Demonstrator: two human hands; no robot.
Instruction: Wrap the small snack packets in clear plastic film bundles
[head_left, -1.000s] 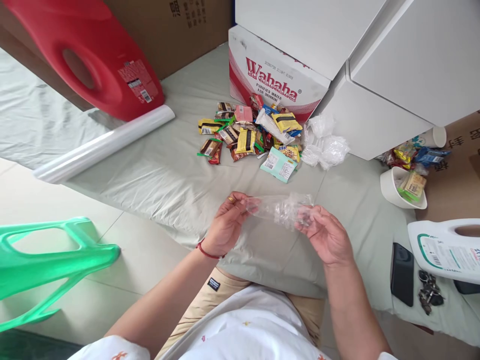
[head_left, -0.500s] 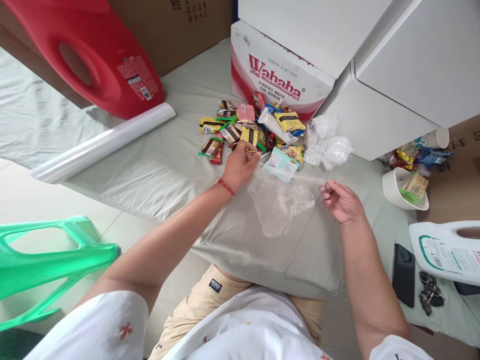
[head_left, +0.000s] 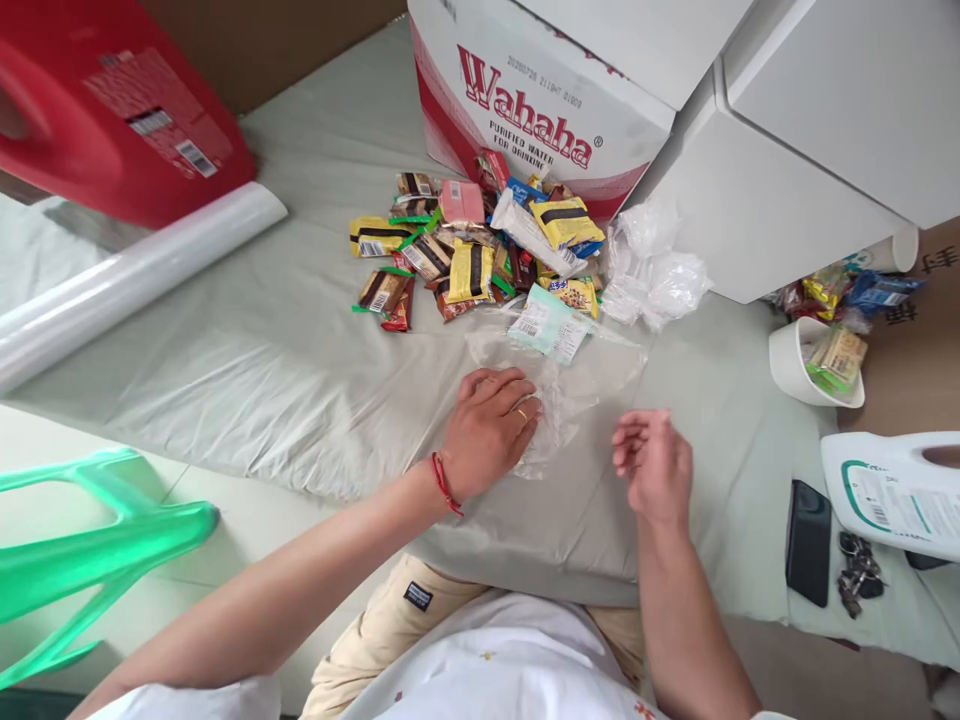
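Partly under fingers (head_left: 517,389) of left hand (head_left: 486,435): clear bag (head_left: 561,405).

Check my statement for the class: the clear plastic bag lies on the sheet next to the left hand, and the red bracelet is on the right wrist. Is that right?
Not quite: the red bracelet is on the left wrist, as the head view shows. The clear plastic bag does lie on the sheet next to the left hand.

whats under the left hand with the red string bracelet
A thin, crumpled, clear plastic bag shows from beneath the bare left hand, spread over pale grey-green cloth. Whatever lies directly under the palm is covered.
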